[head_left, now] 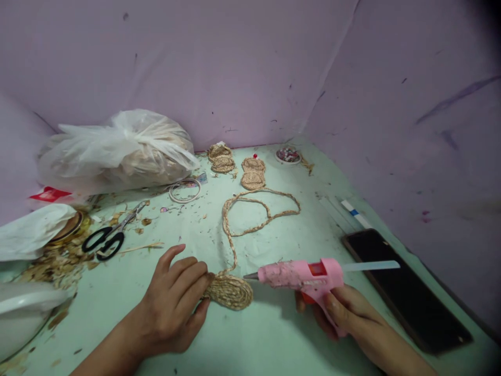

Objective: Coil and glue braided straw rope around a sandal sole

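Note:
My left hand (pixel 176 297) pinches one end of a coiled, braided straw sole (pixel 233 292), partly covering it. From that piece a loose length of straw braid (pixel 227 219) runs away in loops across the table. My right hand (pixel 344 313) is wrapped round the handle of a pink glue gun (pixel 303 274), with a clear glue stick (pixel 371 265) poking out of its back. The metal nozzle points left, close to the upper edge of the straw sole; whether it touches, I cannot tell.
Scissors (pixel 113 232) lie at left among straw scraps, below a tied plastic bag (pixel 121 154). Finished small straw slippers (pixel 253 175) stand at the back near a dish of beads (pixel 288 155). A dark phone (pixel 407 292) lies at right by the wall.

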`<action>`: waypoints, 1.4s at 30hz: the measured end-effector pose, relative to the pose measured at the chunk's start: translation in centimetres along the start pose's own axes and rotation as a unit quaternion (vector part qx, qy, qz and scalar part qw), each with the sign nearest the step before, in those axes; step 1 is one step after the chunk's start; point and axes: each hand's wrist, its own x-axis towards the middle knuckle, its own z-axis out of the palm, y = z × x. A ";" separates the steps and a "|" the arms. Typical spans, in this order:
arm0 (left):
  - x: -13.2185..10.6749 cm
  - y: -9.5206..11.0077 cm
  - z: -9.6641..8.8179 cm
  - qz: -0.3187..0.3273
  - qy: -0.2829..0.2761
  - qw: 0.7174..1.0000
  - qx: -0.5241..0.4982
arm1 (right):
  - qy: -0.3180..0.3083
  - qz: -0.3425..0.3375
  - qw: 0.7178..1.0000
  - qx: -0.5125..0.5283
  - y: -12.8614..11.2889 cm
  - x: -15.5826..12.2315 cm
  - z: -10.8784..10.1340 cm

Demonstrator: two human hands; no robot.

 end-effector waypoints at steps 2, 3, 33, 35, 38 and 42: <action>0.0 0.0 0.0 0.002 0.000 1.000 -0.002 | -0.011 -0.002 1.000 0.005 0.1 0.1 0.0; 0.0 0.0 0.0 0.002 0.000 1.000 -0.003 | -0.020 -0.004 1.000 0.005 0.2 0.1 0.0; 0.2 0.0 0.0 -0.006 0.012 1.000 -0.012 | -0.025 -0.017 0.999 0.039 0.5 -0.4 -0.3; 0.1 -0.1 -0.1 -0.007 0.010 1.000 -0.009 | -0.016 -0.016 0.999 0.041 0.5 -0.5 -0.3; 0.0 -0.1 0.0 -0.008 0.012 1.000 -0.006 | -0.015 -0.015 0.999 0.041 0.6 -0.6 -0.3; 0.0 -0.2 -0.1 -0.005 0.007 1.000 -0.002 | -0.022 -0.020 0.999 0.043 0.9 -0.5 -0.4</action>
